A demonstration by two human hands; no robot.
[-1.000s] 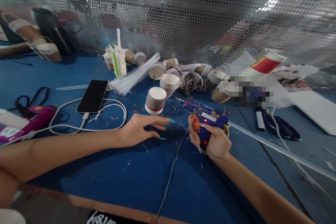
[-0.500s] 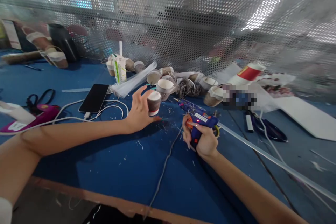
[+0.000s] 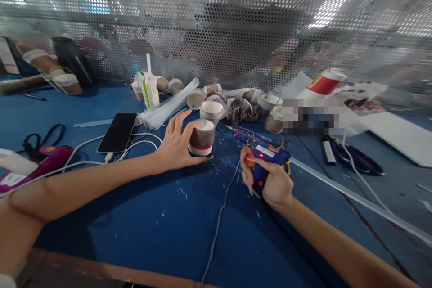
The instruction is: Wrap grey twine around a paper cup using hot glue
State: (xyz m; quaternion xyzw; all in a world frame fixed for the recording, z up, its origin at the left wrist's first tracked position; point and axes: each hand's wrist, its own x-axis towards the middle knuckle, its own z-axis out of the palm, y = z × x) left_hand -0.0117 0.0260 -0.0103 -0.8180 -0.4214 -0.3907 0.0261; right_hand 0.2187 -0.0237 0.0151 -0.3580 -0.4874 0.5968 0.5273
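Observation:
My left hand (image 3: 177,146) curves round a small paper cup (image 3: 203,139) wound with grey-brown cord, a red band near its bottom edge. The thumb lies low in front and the fingers rest along its left side. In my right hand (image 3: 273,177) is a blue hot glue gun (image 3: 266,155), its red light on and its nozzle pointing up and left, near the cup. From its back runs a long clear glue stick (image 3: 337,189). Directly behind the held cup stands another cord-wrapped cup (image 3: 211,111) with a white rim.
More wrapped cups and a tangle of cord (image 3: 240,110) line the mesh screen. Left are a phone (image 3: 117,132) with a white cable, a drink carton (image 3: 149,91) and a bundle of clear glue sticks (image 3: 172,104). Scissors (image 3: 357,157) lie right. The gun's cord (image 3: 219,216) crosses the table.
My left hand has shifted slightly, and more of the cup's cord-wound side and red band shows. The glue gun stays in my right hand, slightly further right in view.

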